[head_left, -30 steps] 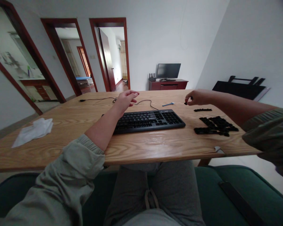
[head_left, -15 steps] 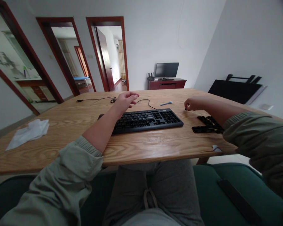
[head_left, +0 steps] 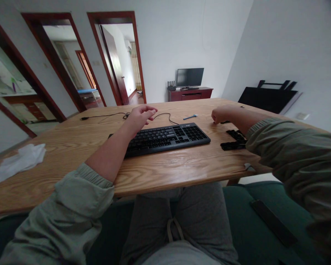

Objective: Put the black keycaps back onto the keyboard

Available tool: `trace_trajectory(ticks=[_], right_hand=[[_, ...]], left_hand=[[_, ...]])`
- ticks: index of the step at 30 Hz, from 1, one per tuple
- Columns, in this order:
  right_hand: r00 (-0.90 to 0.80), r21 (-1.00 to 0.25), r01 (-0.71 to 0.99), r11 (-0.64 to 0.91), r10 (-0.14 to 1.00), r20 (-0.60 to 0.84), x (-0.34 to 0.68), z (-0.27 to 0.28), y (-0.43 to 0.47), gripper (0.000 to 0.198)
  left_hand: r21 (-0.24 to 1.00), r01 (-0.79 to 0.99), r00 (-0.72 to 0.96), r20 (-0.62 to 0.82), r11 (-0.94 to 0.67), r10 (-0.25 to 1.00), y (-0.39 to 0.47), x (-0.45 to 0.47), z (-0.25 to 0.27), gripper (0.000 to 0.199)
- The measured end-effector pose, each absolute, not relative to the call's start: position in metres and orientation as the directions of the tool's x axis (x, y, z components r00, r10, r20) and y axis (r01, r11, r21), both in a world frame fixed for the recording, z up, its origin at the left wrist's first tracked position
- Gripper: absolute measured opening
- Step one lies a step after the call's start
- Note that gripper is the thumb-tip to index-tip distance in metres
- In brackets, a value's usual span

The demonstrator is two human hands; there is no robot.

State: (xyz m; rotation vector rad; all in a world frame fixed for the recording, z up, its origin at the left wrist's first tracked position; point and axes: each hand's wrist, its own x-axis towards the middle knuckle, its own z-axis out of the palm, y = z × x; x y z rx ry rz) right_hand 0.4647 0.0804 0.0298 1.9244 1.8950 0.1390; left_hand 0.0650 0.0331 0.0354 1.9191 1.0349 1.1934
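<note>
A black keyboard [head_left: 165, 140] lies on the wooden table in front of me, its cable running off behind it. Over its left back part hovers my left hand [head_left: 140, 116], fingers loosely bent and apart, nothing in them; the wrist hides part of the keys. To the right of the keyboard, my right hand [head_left: 222, 113] is low at the tabletop with its fingertips pinched together on a small dark piece that looks like a keycap, mostly hidden. Rows of loose black keycaps [head_left: 233, 145] lie just in front of this hand, partly covered by my sleeve.
Behind the keyboard lies a small blue brush-like tool [head_left: 190, 117]. Crumpled white tissue [head_left: 19, 162] is at the table's left. A small white scrap [head_left: 248, 167] sits near the front edge. The cable [head_left: 105, 116] stretches along the back left. A long dark strip [head_left: 273, 222] rests on the green seat.
The view has shifted slightly, moving the scene left and up. My right hand stays low beside the keycaps, fingers still pinched. My left hand keeps its place over the keyboard.
</note>
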Motion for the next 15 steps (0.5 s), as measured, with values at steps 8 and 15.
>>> trace_trajectory(ticks=[8,15], right_hand=[[0.099,0.432,0.902,0.009,0.969,-0.226,0.459,0.034,0.070,0.032],[0.072,0.414,0.910,0.015,0.979,-0.193,0.470,0.030,0.073,0.028]], left_hand=[[0.812,0.322,0.275,0.411,-0.486,0.869,0.034,0.065,0.036,0.024],[0.807,0.317,0.281,0.421,-0.498,0.862,0.036,0.063,0.035,0.027]])
